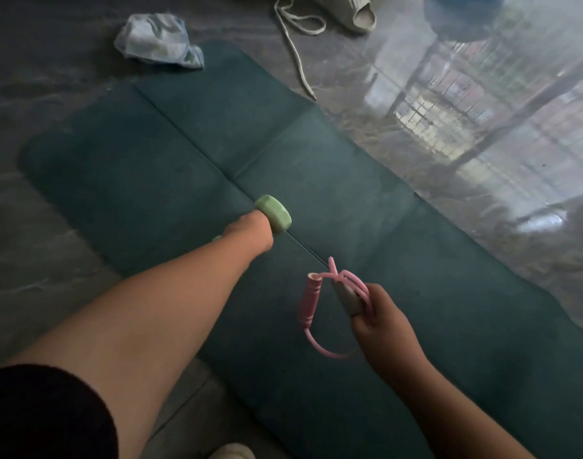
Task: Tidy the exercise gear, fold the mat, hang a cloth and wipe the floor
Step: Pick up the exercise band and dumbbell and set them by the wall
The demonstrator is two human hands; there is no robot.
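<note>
Gear-tidying was judged the step in hand: a green dumbbell point(272, 213) was gripped in the left hand point(250, 231) over the mat point(316, 167), and a pink jump rope point(319, 303) was pinched by the right hand point(382, 326). Next, both would need carrying off before the mat could be folded in 2.

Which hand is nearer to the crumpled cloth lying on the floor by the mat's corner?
The left. The left hand, gripping the green dumbbell, is over the mat, below the crumpled cloth. The right hand, holding the pink skipping rope, is farther down and to the right.
</note>
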